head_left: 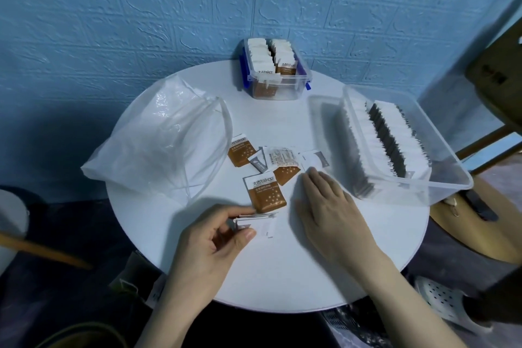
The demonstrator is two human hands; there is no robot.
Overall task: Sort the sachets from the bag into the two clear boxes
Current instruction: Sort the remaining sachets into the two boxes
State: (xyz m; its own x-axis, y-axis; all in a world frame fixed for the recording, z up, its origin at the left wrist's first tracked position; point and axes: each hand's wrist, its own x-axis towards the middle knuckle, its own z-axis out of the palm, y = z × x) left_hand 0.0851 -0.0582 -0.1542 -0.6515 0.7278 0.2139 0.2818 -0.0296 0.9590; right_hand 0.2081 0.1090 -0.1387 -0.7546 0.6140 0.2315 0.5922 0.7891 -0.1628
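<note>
A: Blue brick wall (141,8), round white tabletop (282,277). Grips?
B: Left hand (209,246) pinches a thin stack of white sachets (254,220). Right hand (327,200) flat, fingers straight, tips at a white sachet (313,159).
A: Around?
B: Loose brown sachets (267,195) btwn; bag (163,135) left; small box (275,70) far side, big box (395,144) right, both w/ rows.

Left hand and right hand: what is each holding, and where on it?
The left hand pinches a thin stack of white sachets at its left end, thumb against fingers. The right hand holds nothing; its fingers lie flat on the table.
</note>
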